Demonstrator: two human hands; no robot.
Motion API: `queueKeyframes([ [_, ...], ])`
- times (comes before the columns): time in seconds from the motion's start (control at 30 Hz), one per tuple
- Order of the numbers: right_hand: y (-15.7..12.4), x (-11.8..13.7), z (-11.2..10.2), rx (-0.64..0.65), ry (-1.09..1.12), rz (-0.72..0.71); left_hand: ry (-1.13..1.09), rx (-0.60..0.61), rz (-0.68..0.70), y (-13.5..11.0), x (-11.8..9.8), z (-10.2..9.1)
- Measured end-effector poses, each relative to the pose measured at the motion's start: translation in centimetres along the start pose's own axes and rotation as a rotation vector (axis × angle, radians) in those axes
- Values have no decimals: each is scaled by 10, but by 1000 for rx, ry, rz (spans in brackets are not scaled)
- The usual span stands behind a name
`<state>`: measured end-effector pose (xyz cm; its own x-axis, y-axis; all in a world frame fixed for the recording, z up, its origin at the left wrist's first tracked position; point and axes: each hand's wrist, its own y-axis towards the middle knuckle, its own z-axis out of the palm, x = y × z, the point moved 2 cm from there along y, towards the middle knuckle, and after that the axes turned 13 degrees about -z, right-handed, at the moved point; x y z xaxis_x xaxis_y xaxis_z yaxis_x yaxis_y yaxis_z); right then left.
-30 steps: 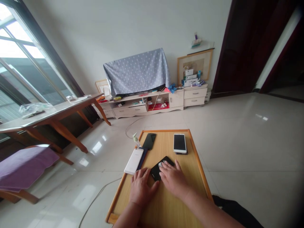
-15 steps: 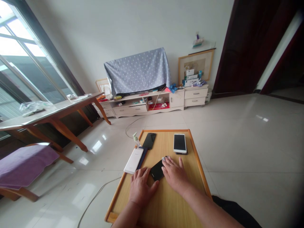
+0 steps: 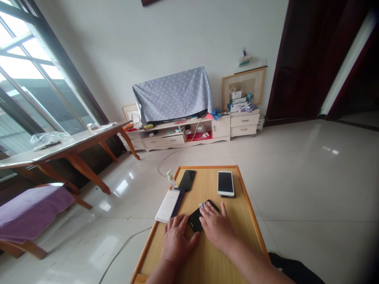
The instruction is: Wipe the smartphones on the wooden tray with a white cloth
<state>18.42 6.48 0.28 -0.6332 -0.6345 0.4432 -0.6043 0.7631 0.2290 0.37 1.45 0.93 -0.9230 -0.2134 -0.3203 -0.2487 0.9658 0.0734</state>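
Observation:
A black smartphone [image 3: 194, 221] lies face up and slanted on the small wooden table [image 3: 213, 260]. My left hand [image 3: 178, 241] steadies its near end, fingers at the left edge and thumb at the lower corner. Flat across the screen lies my right hand [image 3: 218, 228], its fingertips pressing a small greyish-white cloth [image 3: 202, 205] against the glass. Left of them, a white phone [image 3: 167, 205] rests back up, partly over a dark blue flat item [image 3: 179, 199]. Another black phone [image 3: 187, 180] is farther back. At the back right, a white phone [image 3: 225, 183] sits on a dark one.
A clear pump bottle [image 3: 171, 180] stands at the table's left rim. A cable [image 3: 124, 246] runs over the tiled floor on the left. Beyond are a long table [image 3: 74, 142], a purple-covered seat [image 3: 32, 209] and a low cabinet [image 3: 166, 141] with a cloth-draped object.
My right fingers and the cloth have slid slightly left over the screen, baring the phone's far corner. My left hand keeps its place. The whole view has shifted a little downward.

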Motion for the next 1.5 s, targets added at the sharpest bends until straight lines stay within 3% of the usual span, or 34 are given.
queueKeyframes([
  [0.1,0,-1,-3,-1,-3,19,-3,-1,-13,0,-2,-2],
  [0.33,-7,30,-7,109,117,-203,-8,29,2,1,1,-1],
  [0.57,0,11,-8,34,67,-5,-6,20,-24,0,0,-3],
  [0.8,-7,25,-8,63,109,-166,-30,31,-9,0,2,-4],
  [1.07,1,1,0,-11,-14,78,-15,67,-31,-1,2,-6],
  [1.33,-8,30,-8,97,123,-226,0,59,-18,0,4,-4],
  [1.5,-6,26,-7,85,117,-198,7,70,-15,0,3,-5],
])
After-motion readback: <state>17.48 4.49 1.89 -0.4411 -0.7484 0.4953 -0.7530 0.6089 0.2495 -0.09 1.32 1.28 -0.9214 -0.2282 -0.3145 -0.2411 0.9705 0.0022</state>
